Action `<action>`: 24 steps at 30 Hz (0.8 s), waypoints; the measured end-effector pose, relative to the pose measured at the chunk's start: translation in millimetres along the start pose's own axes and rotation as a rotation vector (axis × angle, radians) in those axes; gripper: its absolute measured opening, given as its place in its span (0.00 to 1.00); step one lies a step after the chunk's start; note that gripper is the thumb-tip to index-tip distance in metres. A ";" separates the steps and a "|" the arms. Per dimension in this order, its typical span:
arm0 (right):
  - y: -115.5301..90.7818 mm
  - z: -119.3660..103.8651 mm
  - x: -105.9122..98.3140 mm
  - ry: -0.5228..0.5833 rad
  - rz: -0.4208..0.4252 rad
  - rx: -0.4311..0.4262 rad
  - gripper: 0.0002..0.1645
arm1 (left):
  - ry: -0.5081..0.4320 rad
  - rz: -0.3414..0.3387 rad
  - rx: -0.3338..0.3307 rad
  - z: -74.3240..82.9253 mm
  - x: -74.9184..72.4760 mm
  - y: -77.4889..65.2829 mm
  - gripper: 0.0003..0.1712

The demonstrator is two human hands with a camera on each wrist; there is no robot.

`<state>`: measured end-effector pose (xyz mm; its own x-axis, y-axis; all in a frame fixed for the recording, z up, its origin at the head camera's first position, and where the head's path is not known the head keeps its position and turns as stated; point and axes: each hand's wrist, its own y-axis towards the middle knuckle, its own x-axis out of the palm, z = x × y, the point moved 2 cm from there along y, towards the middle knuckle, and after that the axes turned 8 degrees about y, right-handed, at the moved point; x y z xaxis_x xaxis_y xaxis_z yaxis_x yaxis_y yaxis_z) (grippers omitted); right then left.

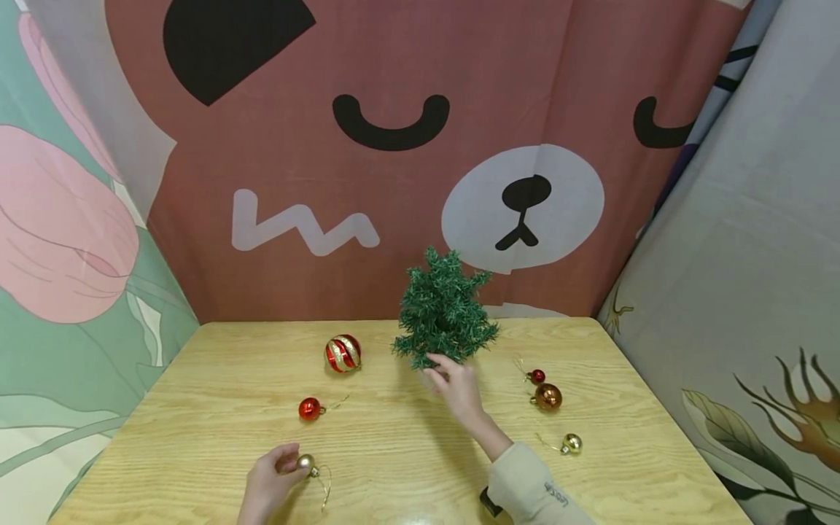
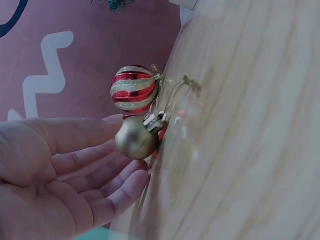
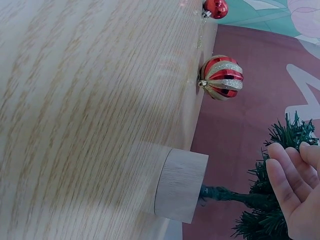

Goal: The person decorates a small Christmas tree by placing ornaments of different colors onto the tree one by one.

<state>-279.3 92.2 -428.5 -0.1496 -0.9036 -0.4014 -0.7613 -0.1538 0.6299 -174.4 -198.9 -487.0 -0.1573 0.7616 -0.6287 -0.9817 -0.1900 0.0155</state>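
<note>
The left hand (image 1: 272, 477) pinches a matte gold ball (image 1: 305, 462) between thumb and fingers, at its fingertips and low over the surface (image 1: 387, 474). The ball is small, round and softly sheened, with a bright metal cap (image 2: 156, 121) and a looped gold thread that trails off to the right of that hand. The right hand (image 1: 457, 390) reaches up to the little green tree (image 1: 444, 310), its fingers loosely extended at the lower branches; whether it bears on any twig I cannot tell. The tree stands upright just beyond the right hand, bushy and bristly, its needles dark green with a slight shine. The right wrist view shows what the head view hides behind that hand — a thin green trunk (image 3: 220, 193) set in a pale block base (image 3: 182, 185).

Just beyond the left hand lies a glossy red ball (image 1: 310, 409), its thread pointing toward the right hand. Farther beyond, to the left of the right hand, sits a larger ball striped red and glittery gold (image 1: 343, 354); both lie between the left hand and the back of the surface. To the right of the right hand are a small dark red ball (image 1: 538, 376), a copper-brown ball (image 1: 548, 397) close beside it, and, nearer the viewer, a shiny gold ball (image 1: 573, 443). A bear-printed curtain (image 1: 295, 153) hangs behind everything.
</note>
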 end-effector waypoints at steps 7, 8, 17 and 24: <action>-0.1 -1.6 -0.2 0.005 -0.007 0.002 0.15 | 0.033 -0.009 -0.011 0.1 4.6 1.4 0.22; -0.1 -1.8 -0.3 0.004 -0.007 0.002 0.15 | 0.038 -0.008 -0.010 0.2 5.0 1.6 0.21; 0.2 -2.9 -0.8 0.002 -0.008 0.006 0.15 | 0.075 -0.008 -0.021 -0.1 6.3 2.8 0.15; -0.1 -2.3 -0.9 0.009 -0.008 -0.005 0.15 | 0.066 -0.002 -0.037 2.8 8.4 2.8 0.13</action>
<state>-277.6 92.1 -426.7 -0.1380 -0.9058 -0.4007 -0.7594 -0.1630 0.6299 -178.8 -191.3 -490.1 -0.1465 0.7200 -0.6783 -0.9772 -0.2118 -0.0137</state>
